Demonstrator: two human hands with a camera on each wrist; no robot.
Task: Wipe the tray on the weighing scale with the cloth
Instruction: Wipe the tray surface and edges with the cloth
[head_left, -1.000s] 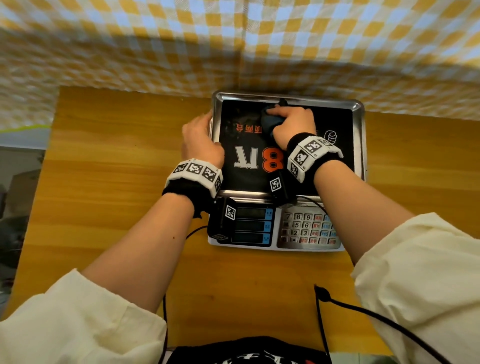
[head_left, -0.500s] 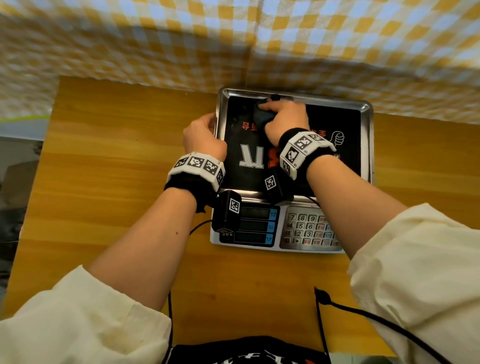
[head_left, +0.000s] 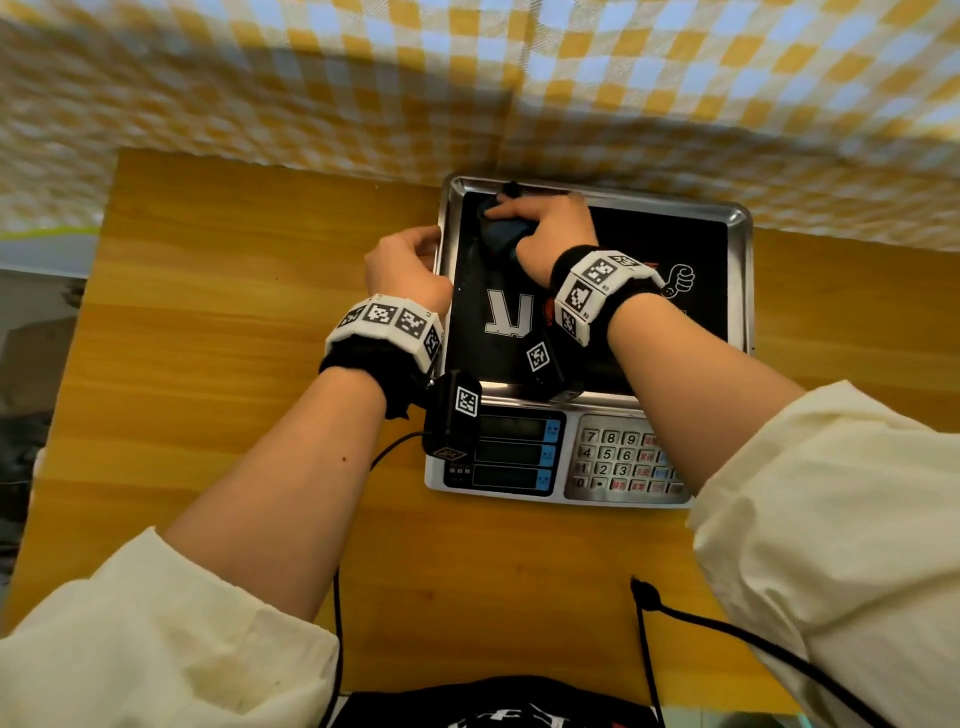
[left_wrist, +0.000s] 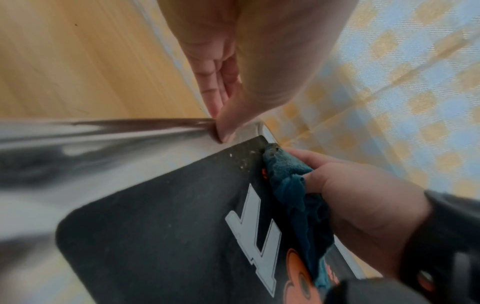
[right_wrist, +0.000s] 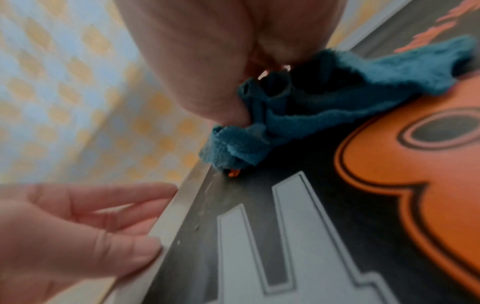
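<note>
A steel tray (head_left: 740, 270) with a black printed mat sits on the weighing scale (head_left: 558, 452) at the table's far side. My right hand (head_left: 545, 228) grips a bunched dark blue cloth (head_left: 501, 234) and presses it onto the mat near the tray's far left corner; the cloth (left_wrist: 291, 185) and the cloth (right_wrist: 298, 115) show in both wrist views. My left hand (head_left: 405, 260) pinches the tray's left rim (left_wrist: 130, 127), thumb on top and fingers outside the edge. White specks lie on the mat beside the cloth.
The scale's keypad (head_left: 623, 460) and displays face me at the near edge. A yellow checked curtain (head_left: 467, 78) hangs right behind the tray. The wooden table (head_left: 208, 338) stretches left and towards me. Black cables (head_left: 727, 634) trail over its near part.
My right hand has slid the cloth left and farther back across the mat, towards the tray's far left corner. My left hand has stayed on the left rim.
</note>
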